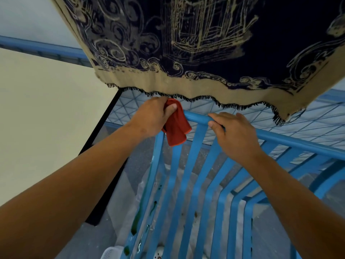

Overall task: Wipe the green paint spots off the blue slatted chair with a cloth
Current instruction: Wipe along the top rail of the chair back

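The blue slatted chair (196,165) fills the lower middle, its top rail running from the centre to the right edge. My left hand (151,116) grips a red cloth (176,126) at the left end of that rail; the cloth hangs down over the corner. My right hand (233,131) holds the top rail just to the right, fingers curled over it. Green paint spots (135,223) sit low on the leftmost slats, with a smaller drip (154,205) beside them.
A dark blue and tan patterned hanging (205,53) with a black fringe drops just above both hands. A cream wall with a black edge strip (100,128) stands at the left. Blue-lined tiles lie beyond the chair, and a white perforated object (110,253) below.
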`<act>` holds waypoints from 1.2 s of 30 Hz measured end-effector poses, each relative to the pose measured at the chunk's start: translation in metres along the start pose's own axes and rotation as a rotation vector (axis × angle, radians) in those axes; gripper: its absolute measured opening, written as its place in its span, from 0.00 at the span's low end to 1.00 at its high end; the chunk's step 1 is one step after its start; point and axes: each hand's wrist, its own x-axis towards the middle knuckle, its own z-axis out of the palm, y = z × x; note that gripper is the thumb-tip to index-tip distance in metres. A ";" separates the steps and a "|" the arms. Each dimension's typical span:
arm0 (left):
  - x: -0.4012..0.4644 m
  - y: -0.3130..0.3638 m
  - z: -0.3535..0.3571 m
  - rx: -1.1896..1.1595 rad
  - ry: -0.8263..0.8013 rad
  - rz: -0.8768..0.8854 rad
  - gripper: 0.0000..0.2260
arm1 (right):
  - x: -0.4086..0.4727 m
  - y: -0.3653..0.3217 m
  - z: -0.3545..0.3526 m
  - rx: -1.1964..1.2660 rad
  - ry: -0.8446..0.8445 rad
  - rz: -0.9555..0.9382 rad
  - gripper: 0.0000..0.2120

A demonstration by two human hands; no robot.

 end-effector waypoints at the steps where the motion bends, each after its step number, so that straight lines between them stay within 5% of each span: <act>1: 0.000 0.001 -0.001 -0.009 -0.011 -0.013 0.17 | 0.001 0.000 0.000 0.002 -0.017 0.006 0.14; 13: -0.027 0.000 -0.017 -0.089 0.162 -0.137 0.11 | -0.003 0.001 0.000 0.034 -0.038 0.002 0.17; 18: -0.058 0.017 -0.026 -0.186 0.304 -0.182 0.08 | -0.038 -0.048 -0.007 0.370 0.034 0.007 0.18; 27: -0.109 0.032 0.010 -0.958 0.046 -0.633 0.11 | -0.074 -0.119 0.047 0.977 -0.162 0.274 0.21; 32: -0.114 0.017 0.025 -1.047 -0.120 -0.658 0.15 | -0.078 -0.120 0.073 1.083 -0.103 0.501 0.22; 36: -0.109 0.004 0.016 -0.914 -0.328 -0.638 0.34 | -0.071 -0.119 0.082 1.083 -0.117 0.561 0.22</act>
